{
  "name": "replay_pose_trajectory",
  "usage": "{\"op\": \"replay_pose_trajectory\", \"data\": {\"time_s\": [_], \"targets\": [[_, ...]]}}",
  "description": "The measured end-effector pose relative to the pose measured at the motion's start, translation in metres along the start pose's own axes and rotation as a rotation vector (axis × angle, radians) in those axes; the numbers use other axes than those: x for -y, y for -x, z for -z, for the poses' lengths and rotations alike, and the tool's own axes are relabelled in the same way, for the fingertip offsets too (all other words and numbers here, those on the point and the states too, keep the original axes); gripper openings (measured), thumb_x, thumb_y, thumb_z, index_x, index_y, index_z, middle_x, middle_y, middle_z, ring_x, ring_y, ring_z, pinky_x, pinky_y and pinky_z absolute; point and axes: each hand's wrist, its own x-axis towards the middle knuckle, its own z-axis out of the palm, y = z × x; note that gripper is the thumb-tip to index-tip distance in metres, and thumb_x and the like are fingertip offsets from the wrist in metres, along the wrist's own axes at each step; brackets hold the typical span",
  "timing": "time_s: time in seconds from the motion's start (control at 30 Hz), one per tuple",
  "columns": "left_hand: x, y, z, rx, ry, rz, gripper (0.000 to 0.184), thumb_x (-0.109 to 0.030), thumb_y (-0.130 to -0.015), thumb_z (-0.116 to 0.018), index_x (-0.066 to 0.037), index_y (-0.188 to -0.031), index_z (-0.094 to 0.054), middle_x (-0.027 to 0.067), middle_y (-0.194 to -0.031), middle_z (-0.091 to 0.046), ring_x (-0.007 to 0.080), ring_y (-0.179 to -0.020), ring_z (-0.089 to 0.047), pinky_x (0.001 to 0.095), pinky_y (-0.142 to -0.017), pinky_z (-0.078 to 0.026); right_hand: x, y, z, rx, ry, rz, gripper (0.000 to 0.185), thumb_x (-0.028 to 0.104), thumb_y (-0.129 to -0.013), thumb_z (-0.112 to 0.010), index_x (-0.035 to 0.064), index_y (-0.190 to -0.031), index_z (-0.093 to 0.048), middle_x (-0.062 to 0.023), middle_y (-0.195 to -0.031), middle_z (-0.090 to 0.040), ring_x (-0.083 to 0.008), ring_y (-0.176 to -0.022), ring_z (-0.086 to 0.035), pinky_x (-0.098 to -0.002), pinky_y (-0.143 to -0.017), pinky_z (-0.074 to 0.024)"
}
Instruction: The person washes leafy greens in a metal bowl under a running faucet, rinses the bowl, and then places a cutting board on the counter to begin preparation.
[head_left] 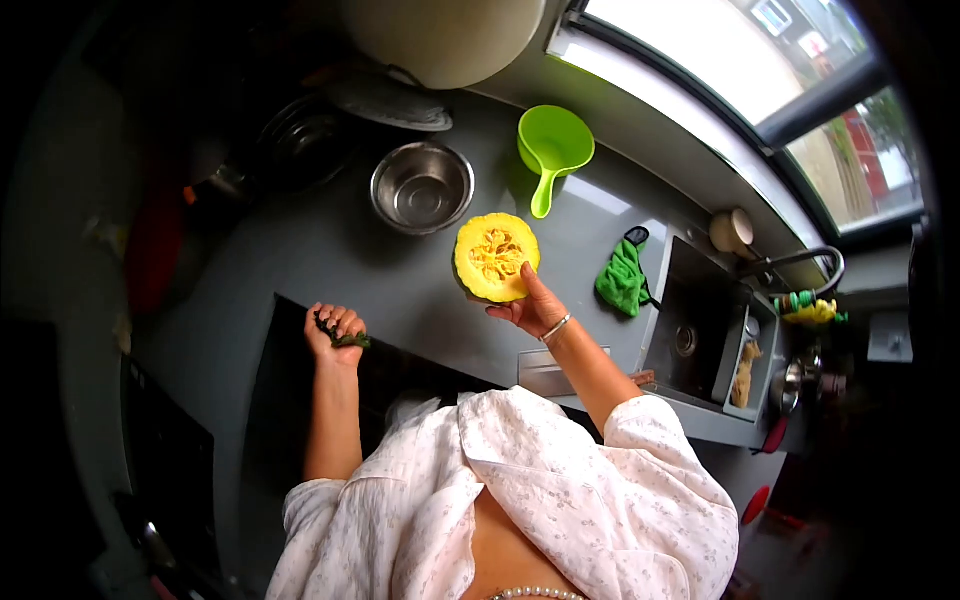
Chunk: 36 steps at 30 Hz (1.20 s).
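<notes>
My right hand [530, 305] holds a halved yellow pumpkin [497, 257] by its lower right edge, thumb on the cut face. Seeds and pulp show in the middle of that face. My left hand [336, 333], farther left, is closed around dark green scraps [345, 339] that stick out between the fingers. Just beyond the pumpkin, a steel bowl [422, 188] stands on the grey counter [330, 250]. A lime green ladle [555, 140] lies behind the pumpkin, its handle toward me.
A green cloth [624, 280] lies at the right, beside the sink [684, 325]. A knife [555, 373] rests at the counter's front edge. A grey basket [748, 370] sits over the sink's right side. Dark pans [300, 140] are at the back left.
</notes>
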Motion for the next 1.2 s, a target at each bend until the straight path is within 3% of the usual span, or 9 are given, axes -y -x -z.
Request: {"op": "replay_pose_trajectory", "data": {"time_s": [0.13,0.17,0.27,0.67,0.73,0.8,0.97,1.03,1.2], "targets": [[-0.004,-0.024,-0.023,0.043,-0.02,0.096,0.034,-0.024,-0.085,-0.043,-0.013,-0.053,-0.039,-0.0028,-0.046,-0.034,0.0101,-0.036,-0.025,0.0241,-0.036,-0.018,0.027,-0.013,-0.041,0.097,-0.012,0.144,0.07,0.05,-0.083,-0.056,0.011,-0.135,-0.029,-0.0127,-0.13,-0.046,-0.0329,-0.112,-0.052,-0.0413,-0.085,-0.0508],[-0.007,-0.029,-0.028,0.048,-0.02,0.11,0.034,-0.024,-0.085,-0.043,-0.013,-0.053,-0.039,-0.0028,-0.046,-0.034,0.0101,-0.036,-0.025,0.0241,-0.036,-0.018,0.032,-0.022,-0.044,0.04,0.084,0.214,0.074,0.057,-0.084,-0.047,0.0097,-0.137,-0.025,-0.0155,-0.131,-0.043,-0.0405,-0.114,-0.048,-0.0383,-0.083,-0.0528],[-0.013,-0.04,-0.039,0.058,-0.021,0.138,0.034,-0.024,-0.085,-0.043,-0.013,-0.053,-0.04,-0.0027,-0.046,-0.034,0.0103,-0.036,-0.025,0.0242,-0.036,-0.018,0.058,-0.051,-0.06,0.046,0.157,0.321,0.072,0.056,-0.086,-0.045,0.0103,-0.137,-0.025,-0.0142,-0.131,-0.044,-0.0347,-0.113,-0.051,-0.0391,-0.089,-0.0481],[-0.047,-0.061,-0.011,0.074,0.035,0.223,0.035,-0.028,-0.085,-0.044,-0.014,-0.053,-0.041,-0.0029,-0.046,-0.036,0.0112,-0.036,-0.026,0.0254,-0.037,-0.02,0.106,-0.16,-0.038,-0.322,0.134,0.517,0.068,0.041,-0.081,-0.063,0.0222,-0.133,-0.024,-0.0093,-0.13,-0.044,-0.0312,-0.111,-0.052,-0.0495,-0.092,-0.0421],[-0.049,-0.061,-0.012,0.061,0.029,0.22,0.034,-0.027,-0.085,-0.044,-0.014,-0.053,-0.041,-0.0028,-0.046,-0.036,0.0115,-0.036,-0.026,0.0255,-0.037,-0.02,0.112,-0.174,-0.03,-0.333,0.087,0.524,0.067,0.036,-0.081,-0.066,0.0233,-0.132,-0.024,-0.0085,-0.127,-0.046,-0.0301,-0.108,-0.054,-0.0488,-0.087,-0.0464],[-0.05,-0.061,-0.011,0.027,0.002,0.204,0.034,-0.027,-0.084,-0.044,-0.014,-0.053,-0.041,-0.0026,-0.046,-0.036,0.0117,-0.036,-0.026,0.0256,-0.037,-0.02,0.117,-0.186,-0.021,-0.318,-0.008,0.498,0.074,0.022,-0.079,-0.07,0.0298,-0.135,-0.022,-0.01,-0.133,-0.038,-0.0366,-0.116,-0.046,-0.0602,-0.091,-0.0346],[-0.046,-0.063,-0.016,0.002,-0.02,0.198,0.035,-0.028,-0.084,-0.044,-0.014,-0.052,-0.042,-0.0024,-0.046,-0.036,0.0116,-0.036,-0.026,0.0255,-0.037,-0.019,0.131,-0.213,0.006,-0.467,0.098,0.488,0.083,0.031,-0.072,-0.076,0.0296,-0.135,-0.022,-0.0116,-0.132,-0.038,-0.0399,-0.118,-0.042,-0.0587,-0.084,-0.0407],[-0.043,-0.065,-0.017,0.005,-0.01,0.207,0.035,-0.028,-0.084,-0.044,-0.014,-0.052,-0.042,-0.0024,-0.046,-0.037,0.0115,-0.036,-0.026,0.0254,-0.037,-0.019,0.139,-0.215,0.007,-0.645,0.1,0.407,0.074,0.039,-0.074,-0.073,0.0235,-0.131,-0.028,-0.0078,-0.124,-0.047,-0.0297,-0.107,-0.054,-0.0482,-0.081,-0.0476],[-0.038,-0.072,-0.015,0.035,0.021,0.226,0.035,-0.029,-0.085,-0.045,-0.014,-0.053,-0.042,-0.0025,-0.046,-0.038,0.0114,-0.035,-0.027,0.0251,-0.037,-0.02,0.15,-0.242,0.035,-0.606,-0.18,0.48,0.074,0.046,-0.065,-0.077,0.0208,-0.123,-0.04,-0.0058,-0.123,-0.049,-0.0279,-0.107,-0.051,-0.0494,-0.084,-0.0446]]}}
